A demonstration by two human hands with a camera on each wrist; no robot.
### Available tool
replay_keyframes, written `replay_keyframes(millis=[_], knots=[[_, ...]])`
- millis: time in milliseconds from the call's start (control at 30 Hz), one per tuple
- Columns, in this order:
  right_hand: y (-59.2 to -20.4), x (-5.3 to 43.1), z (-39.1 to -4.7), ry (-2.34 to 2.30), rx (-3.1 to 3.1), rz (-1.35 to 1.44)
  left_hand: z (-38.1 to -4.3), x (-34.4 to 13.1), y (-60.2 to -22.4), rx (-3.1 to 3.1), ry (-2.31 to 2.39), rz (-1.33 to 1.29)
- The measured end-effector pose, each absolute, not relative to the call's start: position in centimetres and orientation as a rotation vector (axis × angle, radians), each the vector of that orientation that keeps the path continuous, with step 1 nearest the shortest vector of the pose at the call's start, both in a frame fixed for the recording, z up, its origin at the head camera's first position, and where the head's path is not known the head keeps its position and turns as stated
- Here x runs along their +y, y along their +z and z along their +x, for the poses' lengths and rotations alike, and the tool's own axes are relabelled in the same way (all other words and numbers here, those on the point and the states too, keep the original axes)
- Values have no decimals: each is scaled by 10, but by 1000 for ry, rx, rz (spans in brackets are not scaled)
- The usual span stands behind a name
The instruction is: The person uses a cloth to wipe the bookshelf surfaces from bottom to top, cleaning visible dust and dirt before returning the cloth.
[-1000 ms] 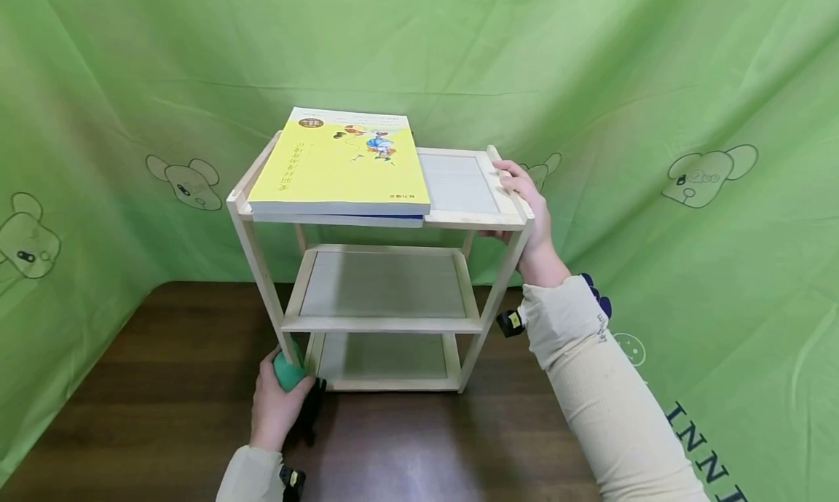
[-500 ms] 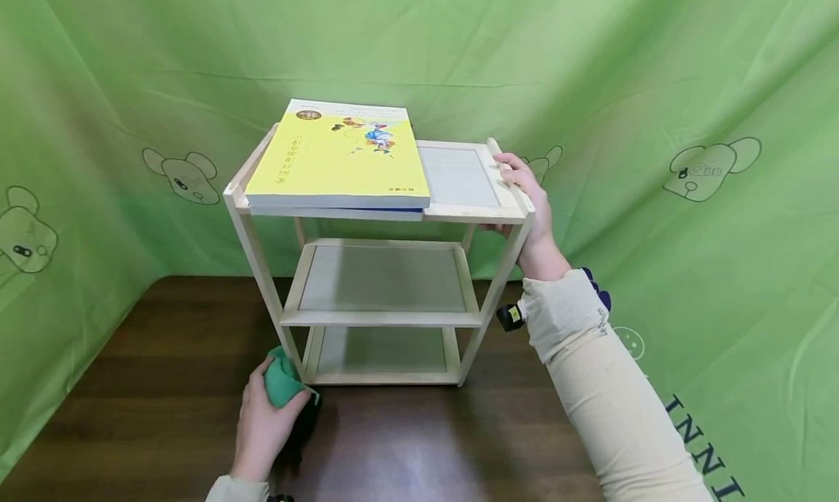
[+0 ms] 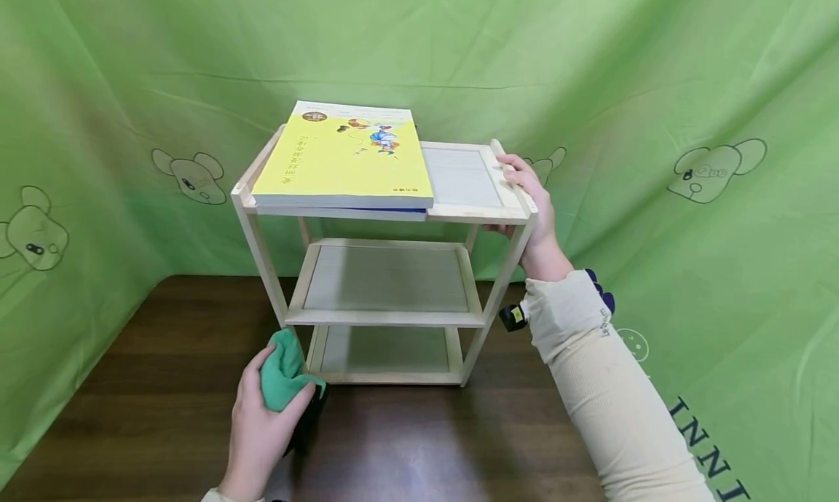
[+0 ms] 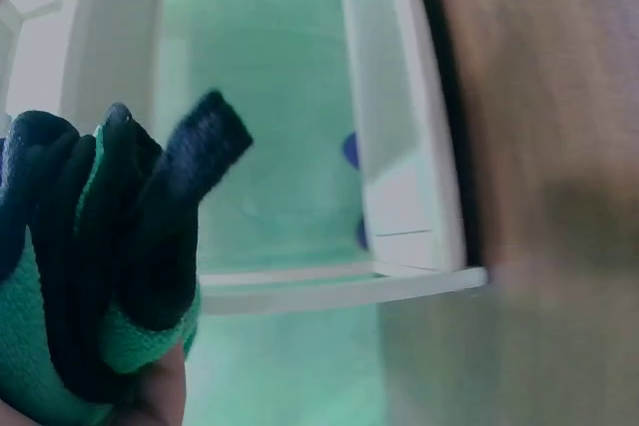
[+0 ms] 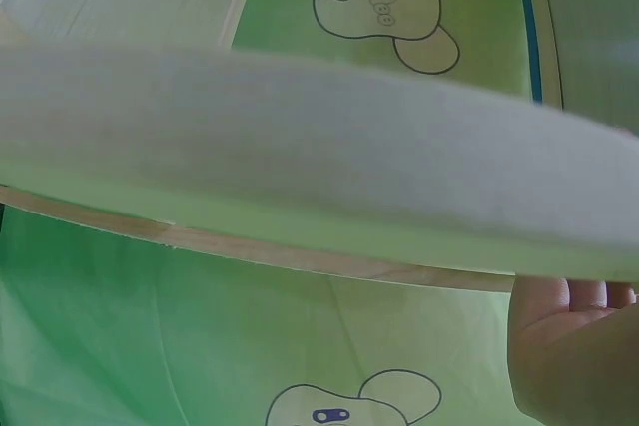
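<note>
A pale wooden three-tier shelf [image 3: 387, 318] stands on the table. My left hand [image 3: 258, 436] grips a bunched green cloth [image 3: 282, 378] beside the shelf's lower front left leg; whether the cloth touches the leg I cannot tell. In the left wrist view the cloth [image 4: 140, 336] shows dark folds as well as green ones, and a dark end sticks out. My right hand [image 3: 536, 214] holds the right side rail of the top tier, fingertips over the edge. Part of that hand [image 5: 574, 356] appears below the blurred rail in the right wrist view.
Stacked books [image 3: 347, 159], the top one yellow, lie on the left of the top tier and reach its front edge. A green curtain [image 3: 419, 43] with mouse drawings hangs behind and at both sides. The brown table [image 3: 406, 444] extends in front.
My left hand has drawn the green cloth from around the shelf's lower left leg, back toward me and slightly left. The cloth looks looser now. My right hand keeps its hold on the rail.
</note>
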State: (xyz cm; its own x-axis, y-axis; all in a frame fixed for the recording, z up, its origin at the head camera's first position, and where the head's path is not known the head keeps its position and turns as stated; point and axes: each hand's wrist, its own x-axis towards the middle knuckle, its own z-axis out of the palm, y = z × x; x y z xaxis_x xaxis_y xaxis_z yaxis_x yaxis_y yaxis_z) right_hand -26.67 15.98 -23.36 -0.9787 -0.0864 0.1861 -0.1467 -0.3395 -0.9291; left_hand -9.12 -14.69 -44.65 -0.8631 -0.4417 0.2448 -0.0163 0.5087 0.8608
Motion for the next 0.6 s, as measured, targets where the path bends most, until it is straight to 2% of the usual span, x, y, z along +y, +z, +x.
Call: replay_keyframes(millis=[333,600], knots=[[-233,161,-267,2536,-1781,340,-99,-138,-417,-2088,-914,-192],[-234,161,-267,2533,-1786,321,-116,-133,-394,-2103,-760,-336]])
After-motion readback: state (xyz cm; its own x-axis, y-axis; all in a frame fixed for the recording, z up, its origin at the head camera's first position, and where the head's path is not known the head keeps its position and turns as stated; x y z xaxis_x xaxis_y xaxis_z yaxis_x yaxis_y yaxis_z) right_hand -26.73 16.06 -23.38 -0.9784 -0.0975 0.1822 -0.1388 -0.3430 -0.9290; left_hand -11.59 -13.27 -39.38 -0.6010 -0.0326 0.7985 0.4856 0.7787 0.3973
